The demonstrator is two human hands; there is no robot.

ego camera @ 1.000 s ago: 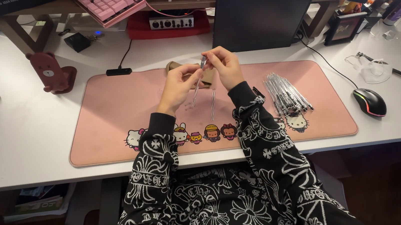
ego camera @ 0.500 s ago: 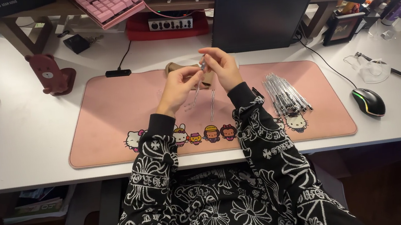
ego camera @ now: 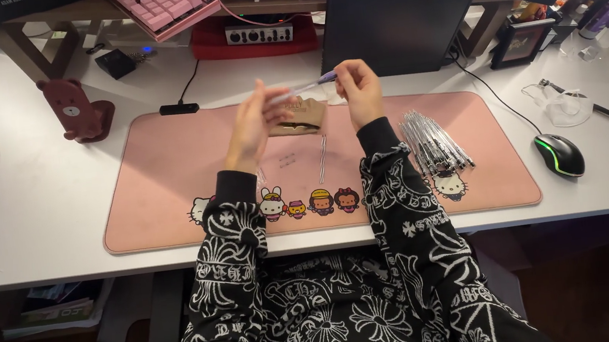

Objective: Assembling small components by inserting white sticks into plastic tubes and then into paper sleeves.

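Both my hands are raised over the pink desk mat [ego camera: 168, 179]. My right hand [ego camera: 359, 90] pinches one end of a thin clear pen [ego camera: 308, 86] with a purple tip; my left hand [ego camera: 254, 120] holds its other end. Under the hands a small brown paper packet [ego camera: 301, 118] lies on the mat. One loose pen [ego camera: 323, 157] rests on the mat below the packet. A pile of several clear pens [ego camera: 432, 141] lies on the mat to the right of my right sleeve.
A dark tablet [ego camera: 395, 27] stands behind the mat. A black mouse [ego camera: 559, 154] with a green light sits at right, clear plastic pieces [ego camera: 568, 106] beyond it. A brown bear-shaped stand [ego camera: 74, 109] is at left, a pink keyboard [ego camera: 163, 4] on the shelf.
My hands have moved apart and the pen between them has turned from nearly upright to nearly level, stretched between both hands.
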